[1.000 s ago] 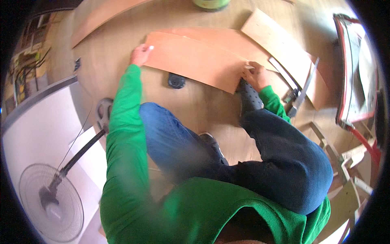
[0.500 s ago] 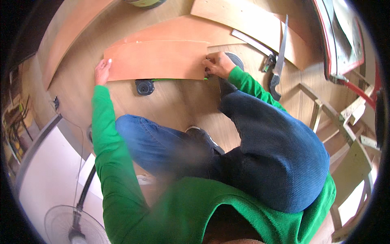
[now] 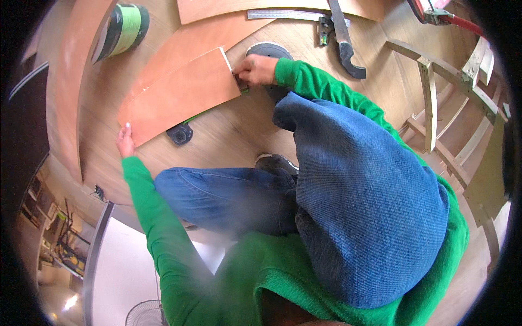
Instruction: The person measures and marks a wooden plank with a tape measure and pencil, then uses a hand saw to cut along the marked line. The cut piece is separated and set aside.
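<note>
A salmon-coloured thin board [image 3: 179, 98] lies at a slant before me. My left hand [image 3: 126, 140] is closed on its lower left corner, thumb on top. At the board's right end my right hand [image 3: 256, 70] has curled fingers beside a small dark-and-green piece; what they hold is hidden. A black tape measure [image 3: 180, 134] rests just below the board, with a green strip partly showing. Behind lies a second salmon board [image 3: 201, 38]. My shoe [image 3: 269, 50] is under and behind my right hand.
A green-and-black roll [image 3: 120, 33] stands upper left beside a long board [image 3: 73, 108]. A steel ruler [image 3: 283, 15], small level [image 3: 324, 31] and saw [image 3: 348, 57] lie upper right. Wooden frames [image 3: 427, 103] occupy the right, below a red-handled tool [image 3: 462, 22]. A fan [image 3: 142, 315] sits lower left.
The view has swung round. The board under my hands now slants up to the right, its left end lower. My right hand stays at its right end, my left on the left corner.
</note>
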`<state>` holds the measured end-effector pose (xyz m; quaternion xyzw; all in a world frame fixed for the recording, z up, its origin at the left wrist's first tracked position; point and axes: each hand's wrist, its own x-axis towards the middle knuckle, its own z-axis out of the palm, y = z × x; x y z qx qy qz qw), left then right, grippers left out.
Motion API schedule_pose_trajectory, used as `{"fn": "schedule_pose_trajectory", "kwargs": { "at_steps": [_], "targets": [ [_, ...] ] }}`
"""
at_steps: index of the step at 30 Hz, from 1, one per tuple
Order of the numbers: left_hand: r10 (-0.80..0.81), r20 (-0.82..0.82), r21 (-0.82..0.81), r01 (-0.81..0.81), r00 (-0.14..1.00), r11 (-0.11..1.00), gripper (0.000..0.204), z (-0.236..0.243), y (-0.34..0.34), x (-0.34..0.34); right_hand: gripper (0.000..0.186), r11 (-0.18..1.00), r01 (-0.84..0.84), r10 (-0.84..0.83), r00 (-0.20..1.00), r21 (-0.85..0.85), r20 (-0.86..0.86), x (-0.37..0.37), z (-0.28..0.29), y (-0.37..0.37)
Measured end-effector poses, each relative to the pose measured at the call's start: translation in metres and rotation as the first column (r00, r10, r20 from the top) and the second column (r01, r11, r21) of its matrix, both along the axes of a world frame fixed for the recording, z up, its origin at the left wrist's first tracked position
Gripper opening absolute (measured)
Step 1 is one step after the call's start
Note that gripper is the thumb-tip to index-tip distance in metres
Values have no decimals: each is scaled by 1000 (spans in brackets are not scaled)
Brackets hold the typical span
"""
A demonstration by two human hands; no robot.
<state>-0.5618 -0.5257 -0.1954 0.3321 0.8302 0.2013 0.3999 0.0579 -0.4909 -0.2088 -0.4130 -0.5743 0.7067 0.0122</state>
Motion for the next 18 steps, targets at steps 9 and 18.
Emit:
{"fn": "schedule_pose_trajectory", "kwargs": {
  "at_steps": [9, 18],
  "targets": [
    [52, -99, -151, -66, 994, 986, 59, 11, 8, 3, 27, 982, -52, 83, 982, 183, -168, 2, 18, -4],
    [106, -91, 14, -105, 990, 994, 81, 9, 2, 16, 31, 981, -33, 65, 984, 193, -164, 1, 32, -2]
  ]
}}
